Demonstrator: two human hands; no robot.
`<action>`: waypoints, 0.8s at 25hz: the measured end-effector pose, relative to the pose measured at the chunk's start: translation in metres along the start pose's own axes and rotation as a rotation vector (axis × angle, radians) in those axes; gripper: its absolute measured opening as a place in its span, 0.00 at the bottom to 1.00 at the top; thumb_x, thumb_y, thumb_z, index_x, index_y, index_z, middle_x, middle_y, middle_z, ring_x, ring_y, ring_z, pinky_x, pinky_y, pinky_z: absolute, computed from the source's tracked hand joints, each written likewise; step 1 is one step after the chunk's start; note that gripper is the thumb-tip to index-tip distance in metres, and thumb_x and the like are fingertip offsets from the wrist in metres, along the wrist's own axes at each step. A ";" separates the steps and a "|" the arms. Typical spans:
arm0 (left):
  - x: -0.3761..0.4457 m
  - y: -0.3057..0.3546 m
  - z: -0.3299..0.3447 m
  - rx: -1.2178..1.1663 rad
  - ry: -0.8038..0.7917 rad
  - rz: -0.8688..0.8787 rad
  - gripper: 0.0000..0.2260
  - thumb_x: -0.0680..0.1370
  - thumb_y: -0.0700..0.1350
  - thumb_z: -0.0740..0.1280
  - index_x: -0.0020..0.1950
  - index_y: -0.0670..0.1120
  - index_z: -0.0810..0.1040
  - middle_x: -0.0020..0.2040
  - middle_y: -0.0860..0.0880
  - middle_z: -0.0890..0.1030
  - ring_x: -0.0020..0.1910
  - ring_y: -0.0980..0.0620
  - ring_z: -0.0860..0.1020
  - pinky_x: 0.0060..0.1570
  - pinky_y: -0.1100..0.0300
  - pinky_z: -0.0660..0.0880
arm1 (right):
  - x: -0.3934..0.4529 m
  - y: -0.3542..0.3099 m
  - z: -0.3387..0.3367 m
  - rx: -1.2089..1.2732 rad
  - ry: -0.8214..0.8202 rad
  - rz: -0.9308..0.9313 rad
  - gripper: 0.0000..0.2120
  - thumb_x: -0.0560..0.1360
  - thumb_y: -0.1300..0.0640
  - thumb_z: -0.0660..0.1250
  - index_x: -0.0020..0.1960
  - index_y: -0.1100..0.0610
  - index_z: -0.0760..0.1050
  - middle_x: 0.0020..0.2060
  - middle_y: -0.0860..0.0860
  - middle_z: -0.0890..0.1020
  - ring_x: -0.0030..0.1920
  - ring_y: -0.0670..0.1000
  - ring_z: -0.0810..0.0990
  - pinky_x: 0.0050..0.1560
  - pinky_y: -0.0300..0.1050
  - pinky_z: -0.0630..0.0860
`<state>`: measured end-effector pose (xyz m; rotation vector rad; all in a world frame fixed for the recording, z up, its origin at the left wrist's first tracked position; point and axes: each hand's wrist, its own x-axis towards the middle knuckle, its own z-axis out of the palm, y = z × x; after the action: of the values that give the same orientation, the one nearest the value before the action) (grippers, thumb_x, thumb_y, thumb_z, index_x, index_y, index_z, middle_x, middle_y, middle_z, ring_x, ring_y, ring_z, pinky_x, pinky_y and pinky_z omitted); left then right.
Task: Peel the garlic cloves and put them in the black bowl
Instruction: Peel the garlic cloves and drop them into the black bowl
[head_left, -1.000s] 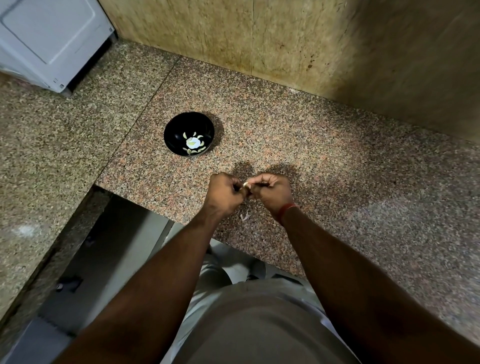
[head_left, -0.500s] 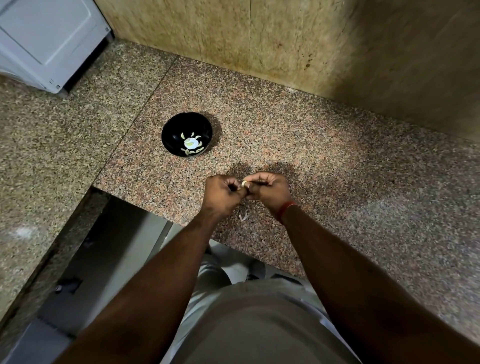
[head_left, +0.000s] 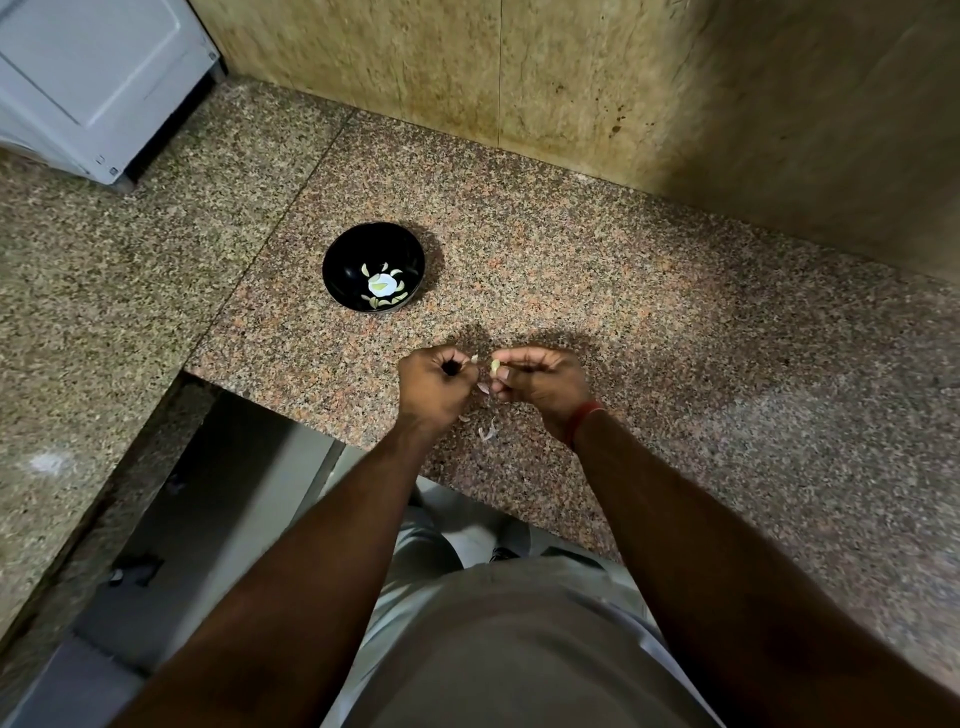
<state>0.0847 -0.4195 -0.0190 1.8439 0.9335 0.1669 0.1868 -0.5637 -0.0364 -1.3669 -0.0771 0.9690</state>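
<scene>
A round black bowl (head_left: 373, 267) sits on a speckled granite counter (head_left: 675, 332), holding several pale peeled garlic cloves (head_left: 383, 286) scattered across its glossy bottom. At about 5 o'clock from the bowl, both hands hover above the counter's front edge. The right hand (head_left: 540, 382), a red thread band (head_left: 584, 418) at its wrist, pinches a small pale garlic clove (head_left: 495, 366) between curled fingertips. The left hand (head_left: 434, 387), just beside it at 9 o'clock, is curled tight, pinching a thin scrap of skin (head_left: 474, 359). Papery bits of peel (head_left: 487, 431) lie on the stone below the hands. A stained beige tile wall (head_left: 467, 78) rises at 12 o'clock; a white appliance (head_left: 93, 78) stands at 10 o'clock.
</scene>
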 end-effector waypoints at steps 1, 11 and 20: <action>0.001 0.000 0.000 -0.022 -0.004 -0.050 0.05 0.75 0.36 0.72 0.41 0.44 0.82 0.39 0.48 0.84 0.38 0.52 0.82 0.37 0.62 0.81 | -0.001 0.001 0.000 0.003 -0.001 0.003 0.14 0.75 0.71 0.71 0.60 0.68 0.80 0.50 0.66 0.85 0.44 0.57 0.85 0.43 0.48 0.84; -0.006 -0.022 -0.002 0.210 0.112 -0.044 0.14 0.81 0.41 0.66 0.35 0.46 0.79 0.27 0.54 0.76 0.24 0.56 0.74 0.22 0.72 0.66 | -0.004 0.006 -0.001 0.016 -0.002 0.046 0.12 0.77 0.72 0.67 0.59 0.67 0.79 0.51 0.61 0.84 0.45 0.52 0.84 0.47 0.48 0.84; -0.014 -0.037 0.005 0.048 0.013 -0.063 0.05 0.75 0.37 0.75 0.43 0.47 0.86 0.39 0.52 0.86 0.36 0.56 0.84 0.41 0.64 0.81 | -0.002 0.025 0.014 -0.038 -0.019 0.077 0.12 0.78 0.72 0.66 0.57 0.62 0.83 0.50 0.58 0.86 0.45 0.52 0.83 0.48 0.47 0.83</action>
<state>0.0589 -0.4259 -0.0482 1.8568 1.0117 0.1188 0.1646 -0.5564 -0.0529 -1.4045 -0.0583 1.0494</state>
